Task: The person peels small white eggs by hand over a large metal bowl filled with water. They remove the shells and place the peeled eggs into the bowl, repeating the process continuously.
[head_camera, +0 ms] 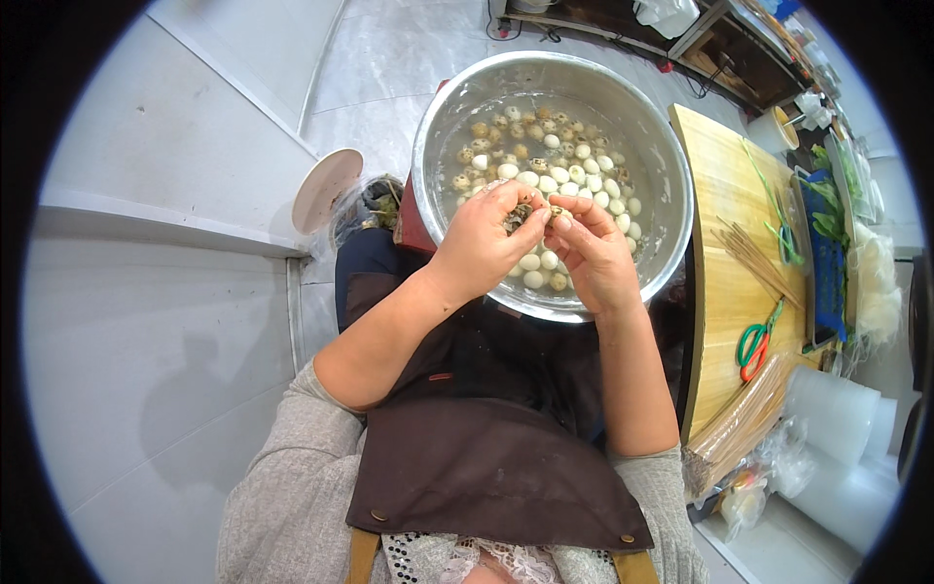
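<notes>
A large metal basin [668,241] of water holds many quail eggs, some in speckled shells [479,130] and others peeled white [559,174]. Above its near part, my left hand [487,232] is curled around broken speckled shell pieces [516,217]. Close against it, my right hand [595,244] pinches a small quail egg with speckled shell [558,212] between thumb and fingers. The fingertips of both hands meet at this egg, and they hide part of it.
A wooden board [719,306] on the right carries scissors [755,347], loose skewers [759,263] and a bagged skewer bundle [740,427]. Beyond are a blue tray [823,270] with greens and stacked plastic containers [832,412]. Left of the basin are a round lid [327,191] and a waste bag [350,219].
</notes>
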`<state>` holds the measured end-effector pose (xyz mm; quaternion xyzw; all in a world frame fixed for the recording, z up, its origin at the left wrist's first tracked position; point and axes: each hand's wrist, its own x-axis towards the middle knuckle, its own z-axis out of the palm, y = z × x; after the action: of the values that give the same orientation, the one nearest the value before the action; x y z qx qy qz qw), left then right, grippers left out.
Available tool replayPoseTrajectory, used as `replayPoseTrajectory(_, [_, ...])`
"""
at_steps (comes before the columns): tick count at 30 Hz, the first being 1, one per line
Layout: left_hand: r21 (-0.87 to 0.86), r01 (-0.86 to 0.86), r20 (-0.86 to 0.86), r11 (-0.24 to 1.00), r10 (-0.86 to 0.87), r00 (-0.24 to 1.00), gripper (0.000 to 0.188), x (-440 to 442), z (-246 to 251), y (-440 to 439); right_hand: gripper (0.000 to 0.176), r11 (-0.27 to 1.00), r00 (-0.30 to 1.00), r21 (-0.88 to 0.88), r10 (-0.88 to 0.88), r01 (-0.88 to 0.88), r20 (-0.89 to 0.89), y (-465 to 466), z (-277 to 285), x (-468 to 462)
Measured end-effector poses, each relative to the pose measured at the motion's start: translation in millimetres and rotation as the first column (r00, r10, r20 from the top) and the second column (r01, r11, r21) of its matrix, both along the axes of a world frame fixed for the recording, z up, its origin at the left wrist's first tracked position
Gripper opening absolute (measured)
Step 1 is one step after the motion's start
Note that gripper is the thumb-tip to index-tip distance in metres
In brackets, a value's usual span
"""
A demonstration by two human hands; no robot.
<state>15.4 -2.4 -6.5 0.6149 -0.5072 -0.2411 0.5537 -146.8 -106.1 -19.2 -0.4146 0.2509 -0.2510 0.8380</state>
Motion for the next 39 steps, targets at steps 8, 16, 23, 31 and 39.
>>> replayPoseTrajectory(8, [-0.159, -0.017, 0.058, 0.987, 0.027, 0.998, 0.013, -3.2, -5.2, -1.0, 0.023, 0.992, 0.995, 0.115, -0.062, 0.053, 0.078, 2.0, -5.1, 1.4])
replayPoseTrajectory(16, [-0.116, -0.046, 0.132, 0.992, 0.061, 0.989, 0.013, -4.9, -5.6, 0.0, 0.023, 0.994, 0.995, 0.101, -0.049, 0.04, 0.09, 7.1, -3.6, 3.4])
replayPoseTrajectory(23, [0.067, 0.088, -0.56, 0.994, -0.036, 0.827, 0.013, 6.2, -11.8, -1.5, 0.033, 0.998, 0.996, 0.034, 0.056, -0.058, 0.064, 8.0, 1.4, -5.9])
replayPoseTrajectory(31, [0.003, 0.144, -0.39, 0.99, -0.131, 0.911, 0.015, 7.0, -1.9, 1.9, 0.027, 0.99, 1.0, 0.14, -0.015, 0.012, 0.025, 9.4, 11.0, -4.2])
replayPoseTrajectory(39, [-0.093, 0.145, 0.117, 0.985, -0.134, 0.984, 0.014, 4.2, 9.6, 7.1, 0.02, 0.994, 0.99, 0.083, -0.054, 0.065, -0.127, 11.0, 15.9, -0.8])
